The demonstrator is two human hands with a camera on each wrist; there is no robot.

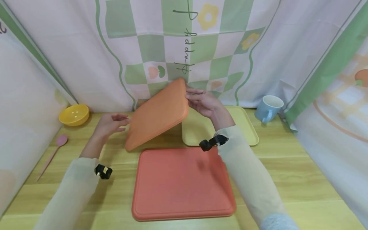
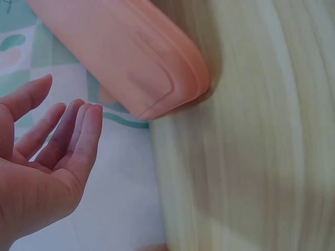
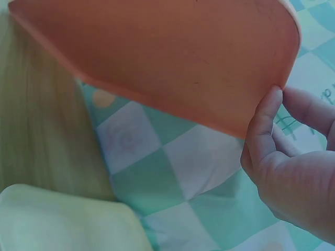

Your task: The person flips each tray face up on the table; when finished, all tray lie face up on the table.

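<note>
An orange tray [image 1: 159, 113] stands tilted at the back of the table, its left end low on the wood and its right end raised. My right hand [image 1: 205, 102] pinches the raised right edge; in the right wrist view the fingers [image 3: 264, 117] lie against the tray's underside [image 3: 183, 57]. My left hand [image 1: 110, 124] is just left of the tray's low end, fingers relaxed. In the left wrist view a gap shows between that hand [image 2: 55, 151] and the tray corner [image 2: 157, 78]. A red tray [image 1: 184, 185] lies flat in front.
A yellow tray [image 1: 248, 127] lies at the back right, partly under my right forearm. The blue mug [image 1: 265, 110] stands beyond it. To the left are a yellow bowl [image 1: 74, 115] and a pink spoon [image 1: 54, 151]. Patterned curtain [image 1: 178, 48] hangs right behind the table.
</note>
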